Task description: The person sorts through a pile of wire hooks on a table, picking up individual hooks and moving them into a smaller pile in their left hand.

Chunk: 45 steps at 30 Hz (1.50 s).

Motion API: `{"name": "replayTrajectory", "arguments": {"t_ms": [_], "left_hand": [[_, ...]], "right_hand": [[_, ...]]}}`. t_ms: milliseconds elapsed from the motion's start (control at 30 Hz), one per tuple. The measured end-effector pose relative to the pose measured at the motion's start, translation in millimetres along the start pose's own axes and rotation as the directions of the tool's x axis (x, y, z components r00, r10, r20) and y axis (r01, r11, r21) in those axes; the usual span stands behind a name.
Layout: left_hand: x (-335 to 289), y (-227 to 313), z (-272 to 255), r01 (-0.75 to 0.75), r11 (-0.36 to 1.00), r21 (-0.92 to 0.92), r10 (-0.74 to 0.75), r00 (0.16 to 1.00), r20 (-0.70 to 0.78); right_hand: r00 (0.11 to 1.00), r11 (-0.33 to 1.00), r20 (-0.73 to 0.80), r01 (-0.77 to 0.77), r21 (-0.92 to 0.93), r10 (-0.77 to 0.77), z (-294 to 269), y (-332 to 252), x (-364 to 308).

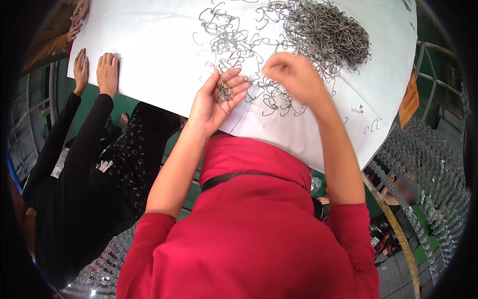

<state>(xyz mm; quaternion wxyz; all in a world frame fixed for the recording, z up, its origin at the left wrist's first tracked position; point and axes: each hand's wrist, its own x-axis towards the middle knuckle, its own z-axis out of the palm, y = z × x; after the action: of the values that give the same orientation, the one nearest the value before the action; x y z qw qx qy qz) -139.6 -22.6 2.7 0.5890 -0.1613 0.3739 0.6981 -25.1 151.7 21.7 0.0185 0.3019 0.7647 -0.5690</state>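
My left hand [218,102] is turned palm up, its fingers loosely cupped under a small clump of wire hooks [223,93]. To its right, my right hand [293,74] hovers over scattered wire hooks [280,97], slightly blurred. Its fingers are curled in toward the thumb, and whatever they pinch cannot be made out. A big dark grey heap of wire hooks [331,35] lies beyond my right hand. More loose hooks [228,42] spread across the white table [144,42] beyond my left hand.
At the left, a person in black rests both hands [107,74] on the table edge. Another person's hands [77,17] show at the far left corner. A few single hooks [372,125] lie near the right edge. Strands of clear beads [428,164] hang to the right.
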Motion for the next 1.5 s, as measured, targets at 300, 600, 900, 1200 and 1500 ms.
{"name": "replayTrajectory", "arguments": {"t_ms": [300,600,900,1200,1500], "left_hand": [[-1,6,-20,0.043,0.977,-0.209,-0.053,0.998,-0.041],[-11,25,-26,-0.069,0.979,-0.194,0.068,0.998,-0.012],[-15,15,-27,-0.024,0.965,-0.260,0.037,0.998,0.045],[-8,4,-20,-0.001,0.989,-0.146,0.016,0.995,0.097],[2,-25,22,0.092,0.995,0.042,-0.096,0.991,0.095]], "right_hand": [[0.975,0.876,0.008,-0.195,-0.442,0.222,-7,15,-44],[0.976,0.861,-0.185,-0.188,-0.472,0.112,-27,20,-11],[0.973,0.706,-0.191,-0.043,-0.707,-0.133,-16,31,-1],[0.917,0.883,-0.081,-0.397,-0.249,0.390,-49,29,-9],[0.898,0.837,0.377,-0.376,0.396,0.225,-23,6,-32]]}}
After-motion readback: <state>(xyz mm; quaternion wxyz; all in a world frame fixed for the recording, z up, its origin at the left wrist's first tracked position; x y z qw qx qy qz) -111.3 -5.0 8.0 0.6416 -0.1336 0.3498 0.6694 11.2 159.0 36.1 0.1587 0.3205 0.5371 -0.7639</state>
